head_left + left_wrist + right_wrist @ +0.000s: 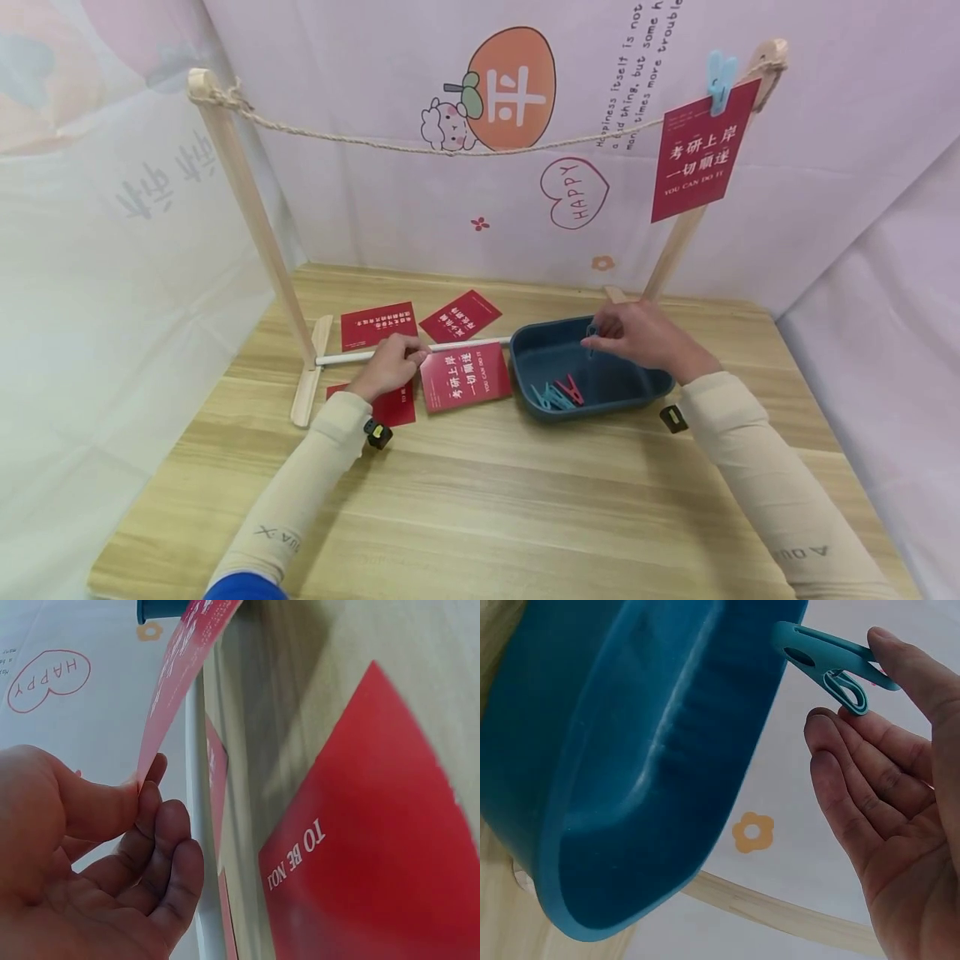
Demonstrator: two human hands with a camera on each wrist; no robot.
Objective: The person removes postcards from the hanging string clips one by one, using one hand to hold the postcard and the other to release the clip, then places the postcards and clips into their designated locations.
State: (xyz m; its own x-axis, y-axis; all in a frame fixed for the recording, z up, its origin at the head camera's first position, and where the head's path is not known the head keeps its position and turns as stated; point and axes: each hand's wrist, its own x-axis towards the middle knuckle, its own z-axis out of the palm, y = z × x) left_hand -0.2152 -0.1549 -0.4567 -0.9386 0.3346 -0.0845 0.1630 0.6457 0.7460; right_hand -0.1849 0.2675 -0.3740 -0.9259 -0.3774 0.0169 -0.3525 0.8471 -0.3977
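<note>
My left hand (392,364) pinches a corner of a red card (465,379) between thumb and fingers; in the left wrist view the card (176,682) is seen nearly edge-on. Over the blue basin (536,343), my right hand (637,333) holds a teal clothespin (832,664) between thumb and fingertips. In the basin lie several teal clothespins (551,398) and a red one (572,388). Another red card (367,825), reading "TO BE NO1", lies under the left hand's side. A light-blue clothespin (720,82) fixes a red card (701,158) on the rope.
The rope (450,152) sags between a left wooden post (255,208) and a right post (675,246). A white rod (345,358) runs low between them. Two more red cards (378,323) lie behind the rod on the wooden table (525,500). A printed cloth (360,208) hangs behind.
</note>
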